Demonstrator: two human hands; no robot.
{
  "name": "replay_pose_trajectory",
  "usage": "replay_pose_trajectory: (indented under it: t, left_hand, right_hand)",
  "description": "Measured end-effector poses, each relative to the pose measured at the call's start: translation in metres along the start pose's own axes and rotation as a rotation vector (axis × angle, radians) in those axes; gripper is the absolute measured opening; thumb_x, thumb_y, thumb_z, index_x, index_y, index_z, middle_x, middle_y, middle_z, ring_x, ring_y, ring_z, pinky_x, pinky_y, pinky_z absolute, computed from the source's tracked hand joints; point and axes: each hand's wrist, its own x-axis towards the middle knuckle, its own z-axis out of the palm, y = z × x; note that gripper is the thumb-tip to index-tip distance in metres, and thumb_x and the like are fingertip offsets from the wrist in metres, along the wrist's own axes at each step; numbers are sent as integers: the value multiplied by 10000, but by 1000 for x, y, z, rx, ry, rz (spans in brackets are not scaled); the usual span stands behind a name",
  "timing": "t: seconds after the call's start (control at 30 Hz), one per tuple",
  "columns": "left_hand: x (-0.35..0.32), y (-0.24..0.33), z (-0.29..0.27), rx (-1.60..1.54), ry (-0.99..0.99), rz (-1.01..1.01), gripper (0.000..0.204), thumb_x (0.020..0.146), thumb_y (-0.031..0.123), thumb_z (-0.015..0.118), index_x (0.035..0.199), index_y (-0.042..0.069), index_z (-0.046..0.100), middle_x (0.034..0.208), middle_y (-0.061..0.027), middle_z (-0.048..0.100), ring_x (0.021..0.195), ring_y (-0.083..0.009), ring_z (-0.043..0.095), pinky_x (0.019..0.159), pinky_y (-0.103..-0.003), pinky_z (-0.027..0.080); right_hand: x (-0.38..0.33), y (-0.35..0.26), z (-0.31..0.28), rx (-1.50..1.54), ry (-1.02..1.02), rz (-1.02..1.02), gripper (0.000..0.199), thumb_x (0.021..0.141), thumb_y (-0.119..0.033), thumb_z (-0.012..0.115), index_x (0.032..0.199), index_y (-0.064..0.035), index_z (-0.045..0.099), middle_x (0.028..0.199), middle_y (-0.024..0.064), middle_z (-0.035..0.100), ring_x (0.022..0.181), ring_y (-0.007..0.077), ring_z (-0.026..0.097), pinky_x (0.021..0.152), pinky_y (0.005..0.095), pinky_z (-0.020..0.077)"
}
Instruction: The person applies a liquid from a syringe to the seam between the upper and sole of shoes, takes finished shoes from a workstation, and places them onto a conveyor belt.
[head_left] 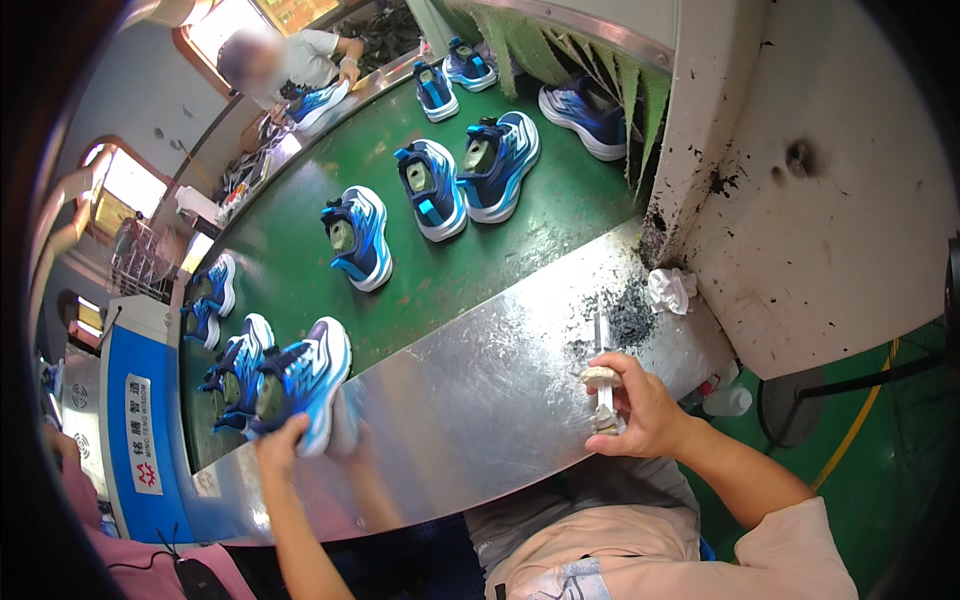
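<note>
Blue-and-white trainer (pixel 300 385) under my left hand (pixel 280 445): mesh upper in bright blue, white sole with blue streaks, a grey last showing inside the collar. It lies at the near edge of the green belt (pixel 300 280), just where the steel plate (pixel 480 390) begins. Fingers of that hand are curled onto the heel end, touching it; whether they fully clamp it I cannot tell.

Long axis runs from lower left to upper right, heel toward me, toe pointing up the belt and away.

My right hand (pixel 640 410) is closed around a small tool (pixel 603 385), a pale handle with a thin metal stem standing roughly upright above my fist, over the steel plate.

Count from the head view: ten or so shoes of the same blue pattern on the belt, most set in pairs, plus one in a far worker's hands (pixel 318 100). One crumpled white rag (pixel 670 290) lies beside dark grit at the plate's far corner. One small white bottle (pixel 727 402) sits below the plate edge.
</note>
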Motion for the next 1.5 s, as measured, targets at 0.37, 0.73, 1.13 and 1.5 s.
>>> replay_pose_trajectory:
  t: [0.37, 0.73, 1.13, 1.5]
  left_hand:
    - [-143, 80, 13, 510, -126, 852, 933, 518, 221, 877, 1324, 69, 432, 1320, -234, 423, 1243, -363, 421, 1001, -473, 366]
    - [-131, 79, 68, 218, -406, 1216, 257, 677, 24, 637, 934, 25, 634, 990, -154, 633, 922, -311, 637, 810, -389, 525]
    - [-220, 39, 76, 125, -255, 1090, 134, 788, 68, 651, 918, 63, 682, 983, -91, 671, 985, -210, 628, 888, -318, 516]
    - [-222, 24, 80, 7, -155, 1149, 223, 766, 101, 548, 928, -30, 628, 1007, -117, 633, 1022, -236, 596, 973, -332, 443]
  right_hand:
    - [-36, -45, -1, 438, -112, 323, 889, 654, -437, 811, 1308, -54, 347, 924, 18, 542, 763, 80, 490, 656, 223, 416]
    - [-9, -64, -14, 372, -24, 420, 944, 665, -607, 738, 1310, -45, 340, 947, 23, 512, 835, 90, 498, 721, 221, 417]
    - [57, -140, 16, 757, -286, 530, 952, 635, -755, 642, 1195, -29, 383, 737, 118, 517, 522, 78, 398, 458, 205, 340]
    - [133, -169, 146, 1036, -999, 713, 1084, 649, -869, 454, 1258, 15, 306, 739, 132, 507, 579, 141, 464, 471, 223, 388]
